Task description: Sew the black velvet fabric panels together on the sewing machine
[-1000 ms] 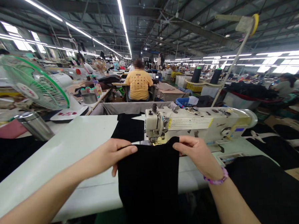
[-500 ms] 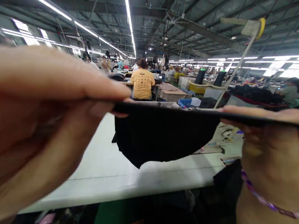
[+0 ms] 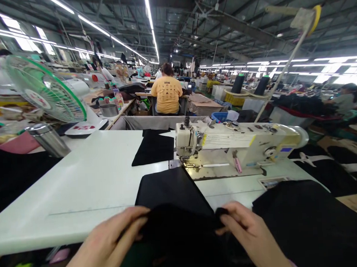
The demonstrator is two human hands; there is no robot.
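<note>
A piece of black fabric [image 3: 172, 191] lies on the white table [image 3: 94, 181], its far end near the needle of the cream sewing machine [image 3: 235, 144]. My left hand [image 3: 112, 240] pinches the fabric's near edge at the table's front, fingers closed on it. My right hand [image 3: 249, 233] grips the same edge on the right side, fingers curled over the cloth. Another black piece [image 3: 153, 147] rests flat on the table to the left of the machine head.
A green-rimmed fan [image 3: 44, 90] and a steel flask [image 3: 48, 139] stand at the left. Black cloth [image 3: 314, 218] is heaped at my right. A person in a yellow shirt [image 3: 167, 94] sits with their back to me. Thread cones [image 3: 238, 84] stand behind the machine.
Both hands had lifted the black fabric up close to the camera; now it is back down on the table, held at its near edge in front of the machine.
</note>
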